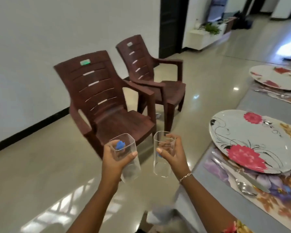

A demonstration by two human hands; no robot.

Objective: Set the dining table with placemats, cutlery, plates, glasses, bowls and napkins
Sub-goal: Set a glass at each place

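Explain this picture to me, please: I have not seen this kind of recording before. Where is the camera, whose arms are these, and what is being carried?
There is no machine here. A person wears one wide-angle camera on the head, looking forward and down, so the two bare arms rising from the bottom edge are the wearer's own.

The left hand grips the left glass and the right hand grips the right glass. Both are clear tumblers, held over the floor and not yet on the table.

The table runs along the right side. On it lies a floral placemat with a flowered plate on top and a spoon beside the plate. A second plate sits farther back. Two brown plastic chairs stand near the wall.
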